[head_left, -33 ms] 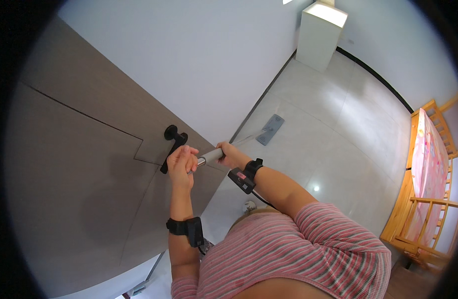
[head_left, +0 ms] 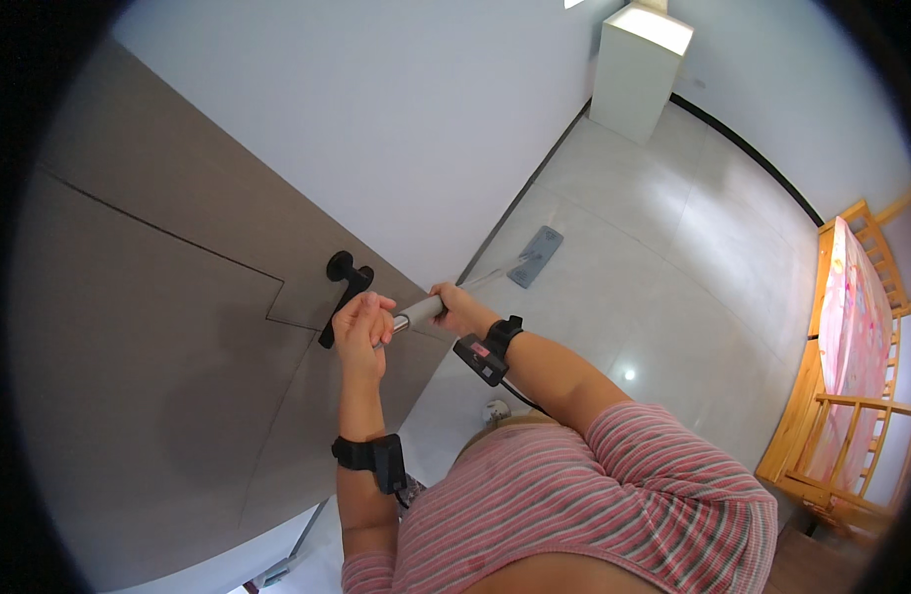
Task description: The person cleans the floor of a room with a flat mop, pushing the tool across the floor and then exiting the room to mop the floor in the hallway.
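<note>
A flat mop is in both my hands, its grey-and-silver pole (head_left: 423, 314) slanting away from me. My left hand (head_left: 361, 329) is closed around the top end of the pole, just in front of the black door handle (head_left: 348, 297). Lower along the grey grip, my right hand (head_left: 458, 308) wraps the pole. The grey rectangular mop head (head_left: 537, 257) lies on the pale tiled floor (head_left: 624, 247), near the foot of the white wall. Black straps with small devices sit on both my forearms.
A brown door (head_left: 178, 327) stands close on my left, beside the white wall (head_left: 307, 109). At the far end is a tall white cabinet (head_left: 634, 84). To the right stands a wooden bed frame (head_left: 807, 421) with a pink patterned mattress (head_left: 857, 317).
</note>
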A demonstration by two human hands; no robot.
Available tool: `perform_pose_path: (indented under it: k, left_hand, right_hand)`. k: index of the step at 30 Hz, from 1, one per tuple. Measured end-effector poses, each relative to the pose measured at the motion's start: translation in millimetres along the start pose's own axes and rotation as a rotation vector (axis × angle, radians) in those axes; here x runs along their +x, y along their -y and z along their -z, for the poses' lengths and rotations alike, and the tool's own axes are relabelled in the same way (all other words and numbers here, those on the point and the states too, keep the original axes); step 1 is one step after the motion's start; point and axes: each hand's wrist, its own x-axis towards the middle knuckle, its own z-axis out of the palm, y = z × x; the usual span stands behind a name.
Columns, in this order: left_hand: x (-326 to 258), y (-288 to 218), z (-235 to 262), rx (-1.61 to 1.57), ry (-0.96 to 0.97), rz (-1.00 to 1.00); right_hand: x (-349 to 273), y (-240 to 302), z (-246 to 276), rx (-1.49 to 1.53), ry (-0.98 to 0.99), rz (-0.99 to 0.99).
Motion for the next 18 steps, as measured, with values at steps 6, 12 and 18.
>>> perform_pose_path:
  k: [6,12,18]
  left_hand:
    - [15,37,-12,0.083,0.070,-0.023]
    - [42,73,-41,0.158,0.073,-0.012]
    - [78,83,-56,0.098,0.006,-0.040]
  right_hand:
    - [42,19,25,0.056,0.024,0.029]
    - [49,68,46,-0.011,0.021,-0.027]
    - [62,106,43,-0.005,-0.017,-0.036]
